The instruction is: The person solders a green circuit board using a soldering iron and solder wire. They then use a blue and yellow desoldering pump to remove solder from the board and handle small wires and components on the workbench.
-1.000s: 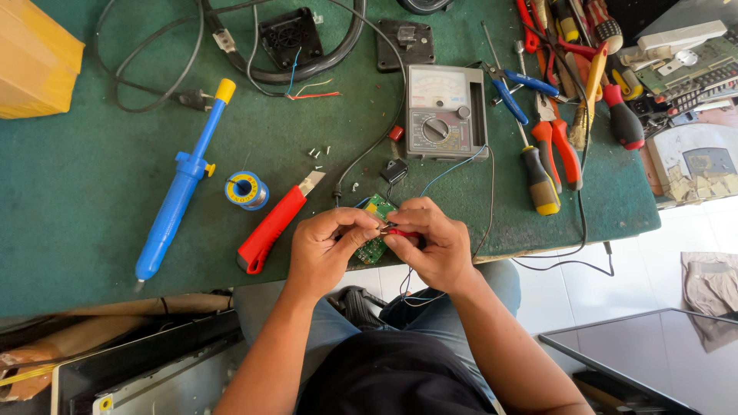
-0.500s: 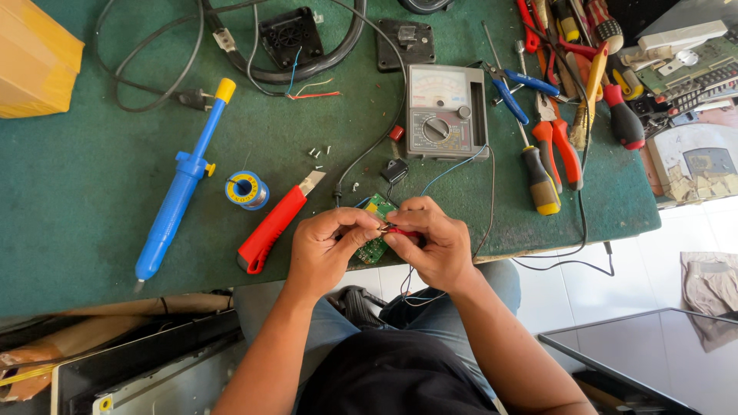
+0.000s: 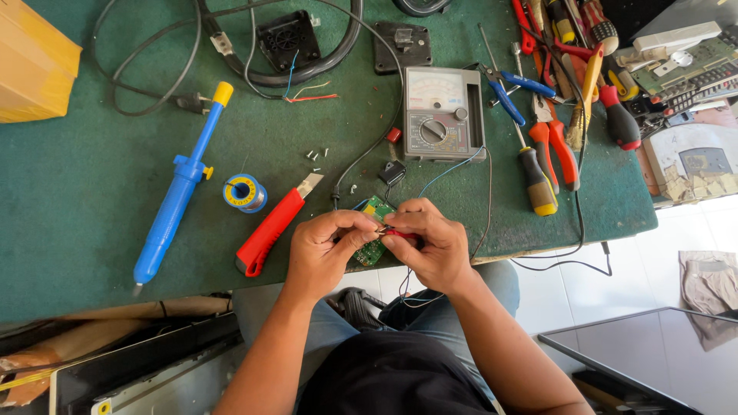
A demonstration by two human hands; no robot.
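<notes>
green circuit board — between both hands' grip

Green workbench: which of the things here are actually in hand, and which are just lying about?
In hand: small green circuit board, thin red wire, pinched between left hand and right hand.

Lying about: blue desoldering pump, solder spool, red utility knife, analog multimeter, orange-handled pliers.

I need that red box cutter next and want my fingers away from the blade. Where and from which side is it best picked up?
Grip the red box cutter on its red handle, at the middle or the lower-left end. It lies flat and diagonal, the bare metal blade pointing up-right. Probably come from above on the near left, fingers across the handle's long sides; the solder spool sits just beyond it.
</notes>
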